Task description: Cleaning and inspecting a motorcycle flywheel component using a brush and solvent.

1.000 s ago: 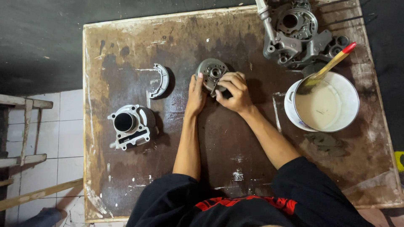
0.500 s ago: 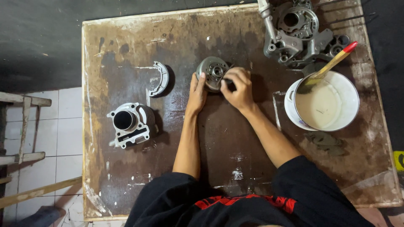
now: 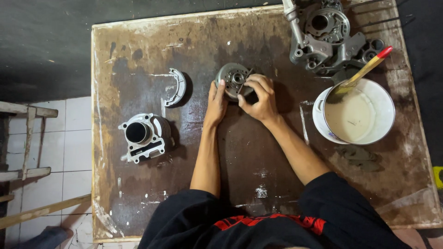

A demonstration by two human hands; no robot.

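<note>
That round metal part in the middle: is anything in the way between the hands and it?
Nothing visible. The left hand already rests against the round metal part, and the right hand holds a thin dark tool against its hub.

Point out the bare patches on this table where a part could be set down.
Bare: the table behind the curved shoe, and between the cylinder block and the left forearm. Crowded: far right, engine casing beside the white bowl.

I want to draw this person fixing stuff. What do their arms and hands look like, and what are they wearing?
Both arms are bare from the sleeves down. The left hand and right hand wear no gloves, and no rings or watch can be seen. The person wears a black short-sleeved shirt with red marks across the front. The sleeves are loose and end above the elbows.
</note>
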